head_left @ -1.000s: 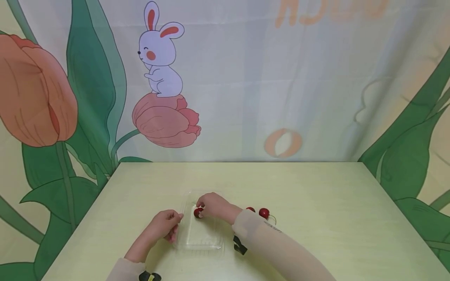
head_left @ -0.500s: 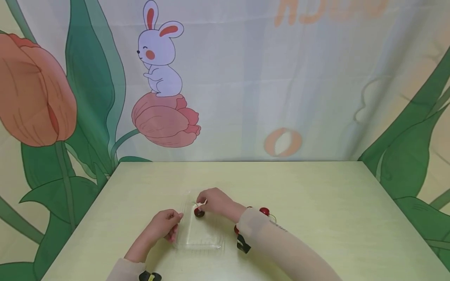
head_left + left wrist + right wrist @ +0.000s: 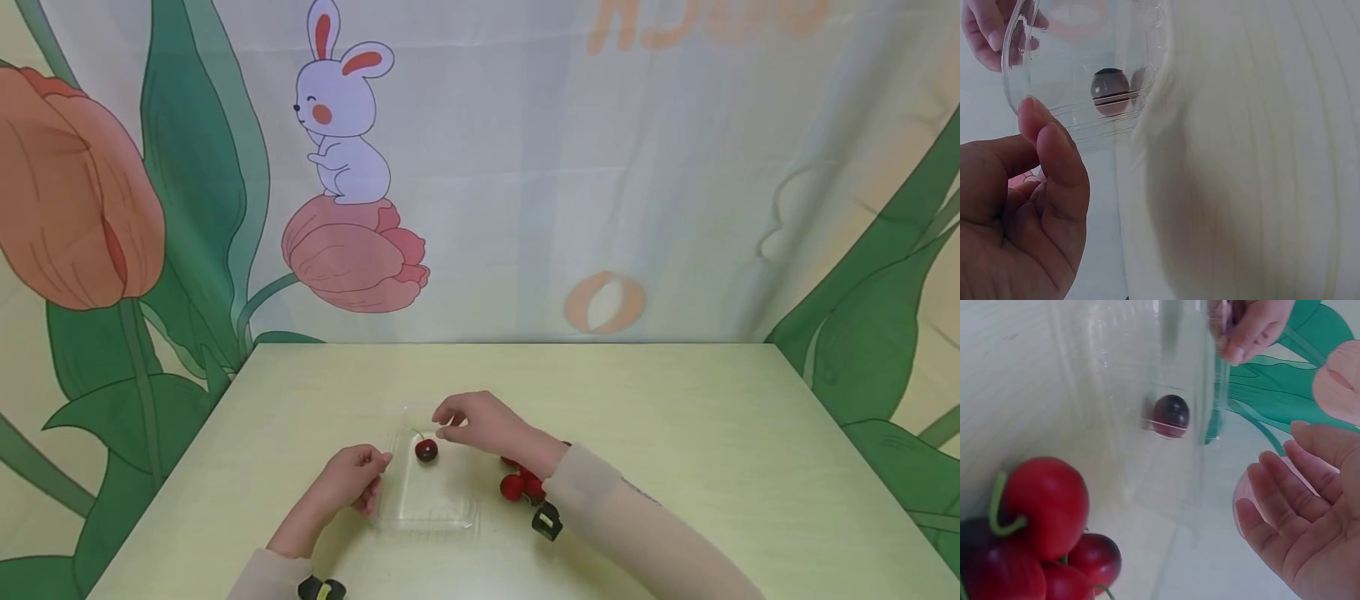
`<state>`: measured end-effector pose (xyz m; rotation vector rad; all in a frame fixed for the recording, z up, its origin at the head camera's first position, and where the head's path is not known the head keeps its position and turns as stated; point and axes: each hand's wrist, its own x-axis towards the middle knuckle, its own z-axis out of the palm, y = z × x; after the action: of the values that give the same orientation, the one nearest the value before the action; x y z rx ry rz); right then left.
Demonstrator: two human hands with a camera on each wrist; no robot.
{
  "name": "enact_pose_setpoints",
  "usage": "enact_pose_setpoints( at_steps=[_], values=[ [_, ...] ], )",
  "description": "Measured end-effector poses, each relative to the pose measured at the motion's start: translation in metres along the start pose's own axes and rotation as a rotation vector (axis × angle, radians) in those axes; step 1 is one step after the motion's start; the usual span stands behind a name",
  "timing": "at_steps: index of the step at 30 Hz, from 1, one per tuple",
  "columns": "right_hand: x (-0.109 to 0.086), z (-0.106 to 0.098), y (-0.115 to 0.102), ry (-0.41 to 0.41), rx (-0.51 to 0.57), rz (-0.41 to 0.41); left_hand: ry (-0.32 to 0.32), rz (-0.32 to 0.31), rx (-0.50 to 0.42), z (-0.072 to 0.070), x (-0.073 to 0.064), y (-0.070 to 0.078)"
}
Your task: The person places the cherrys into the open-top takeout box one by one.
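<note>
In the head view, the left hand (image 3: 348, 479) pinches the left rim of a clear container (image 3: 427, 527) that rests on the pale table (image 3: 675, 458); a grip so far out at the edge presumably steadies something this light while leaving its inside free. One dark cherry (image 3: 426, 451) sits inside, toward the far end, its stem pointing up, and the flat floor probably lets it rest without support. The right hand (image 3: 487, 421) hovers over the right side, just beside that cherry and apart from it, fingers loosely bent and holding nothing. The loose cherries (image 3: 512, 487) lie to the container's right, partly hidden by the right forearm, a spot that seems chosen to be within that arm's reach. In the left wrist view, the left thumb and a finger meet at the container's edge, and the cherry shows through the ridged wall, well apart from the fingertips, so the grip appears to bear on plastic alone. In the right wrist view, the right palm is bare with its fingers spread a little, while the loose cherries bunch against one another near the camera, some with green stems, outside the container.
</note>
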<state>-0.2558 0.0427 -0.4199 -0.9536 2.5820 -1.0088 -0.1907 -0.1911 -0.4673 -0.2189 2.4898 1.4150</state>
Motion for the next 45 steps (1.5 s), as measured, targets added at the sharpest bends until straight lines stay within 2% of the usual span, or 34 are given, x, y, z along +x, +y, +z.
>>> enact_pose_setpoints(
  at_steps=[7,18,38,45],
  values=[
    [-0.021,-0.01,0.0,0.01,0.031,-0.035,0.0,0.002,-0.004,-0.001,-0.001,0.001],
    [-0.055,-0.022,0.004,0.048,0.03,-0.027,0.0,0.008,-0.001,0.0,-0.001,0.001],
    [-0.09,-0.05,0.041,0.114,0.046,0.06,-0.002,0.004,-0.006,-0.003,-0.002,0.001],
    [-0.098,-0.052,0.059,0.13,0.052,0.11,-0.009,0.007,-0.016,-0.003,-0.004,0.0]
  ],
)
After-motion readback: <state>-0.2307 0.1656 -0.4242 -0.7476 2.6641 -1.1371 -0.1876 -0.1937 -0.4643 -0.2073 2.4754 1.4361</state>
